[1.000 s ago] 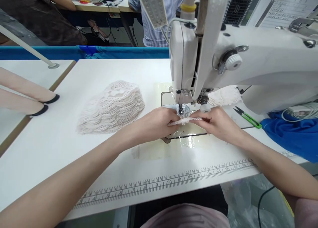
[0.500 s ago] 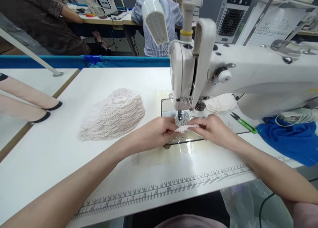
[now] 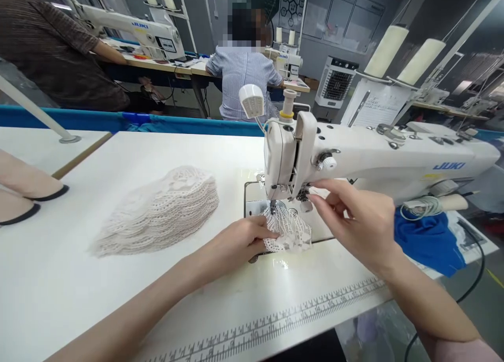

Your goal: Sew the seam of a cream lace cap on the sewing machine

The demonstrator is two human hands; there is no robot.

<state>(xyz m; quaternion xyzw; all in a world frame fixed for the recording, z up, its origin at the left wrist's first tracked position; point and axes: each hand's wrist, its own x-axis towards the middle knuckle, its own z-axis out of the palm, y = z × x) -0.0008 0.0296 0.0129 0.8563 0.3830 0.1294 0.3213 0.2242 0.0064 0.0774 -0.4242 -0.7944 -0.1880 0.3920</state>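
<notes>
A small piece of white lace (image 3: 289, 229) lies under the needle of a white sewing machine (image 3: 378, 157). My left hand (image 3: 240, 241) rests on the table and pinches the lace's left edge. My right hand (image 3: 360, 220) is lifted off the lace, fingers spread and empty, next to the presser foot area (image 3: 303, 196). A stack of similar lace pieces (image 3: 161, 207) sits to the left of the machine.
Blue cloth (image 3: 427, 238) lies under the machine's right end. A printed ruler (image 3: 275, 325) runs along the table's front edge. Two beige pieces with black tips (image 3: 31, 191) lie on the left table. Two people sit at machines behind the blue divider (image 3: 118, 121).
My right hand let go of the lace and rose toward the presser foot. The lace now lies spread out under the needle. The camera tilted up, showing more of the room.
</notes>
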